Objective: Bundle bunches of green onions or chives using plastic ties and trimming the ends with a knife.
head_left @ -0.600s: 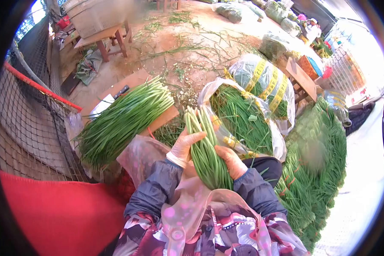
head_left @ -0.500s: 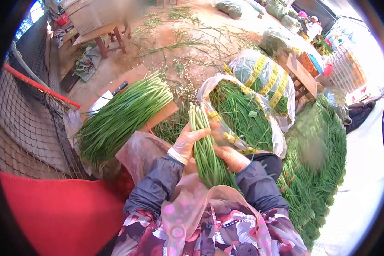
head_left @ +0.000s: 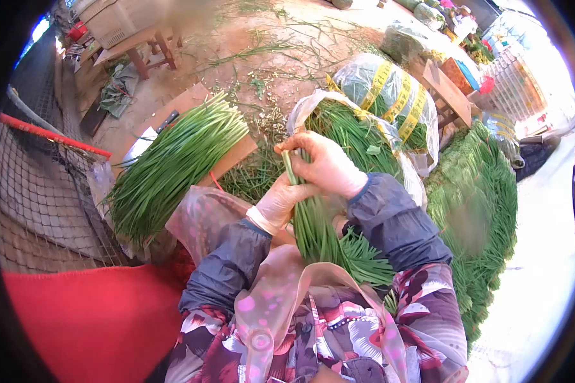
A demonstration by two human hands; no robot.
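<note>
A bundle of green chive stalks (head_left: 313, 233) stands nearly upright in front of my chest. My left hand (head_left: 281, 201), in a thin glove, grips it around the middle from the left. My right hand (head_left: 322, 165), also gloved, is closed over the cut top ends of the same bundle. Its leafy end (head_left: 364, 258) spreads over my lap. Directly behind my hands lies an open plastic bag of chives (head_left: 358, 137).
A big loose heap of chives (head_left: 172, 163) lies on a wooden board (head_left: 236, 156) to the left, with a knife (head_left: 163, 121) behind it. A taped bagged bundle (head_left: 390, 96) and a long chive pile (head_left: 476, 210) are on the right. Wire netting (head_left: 45, 191) stands at left.
My right hand left the lower side of the bundle and rose to cover its top ends. The bundle came closer and more upright. My left hand kept its grip.
</note>
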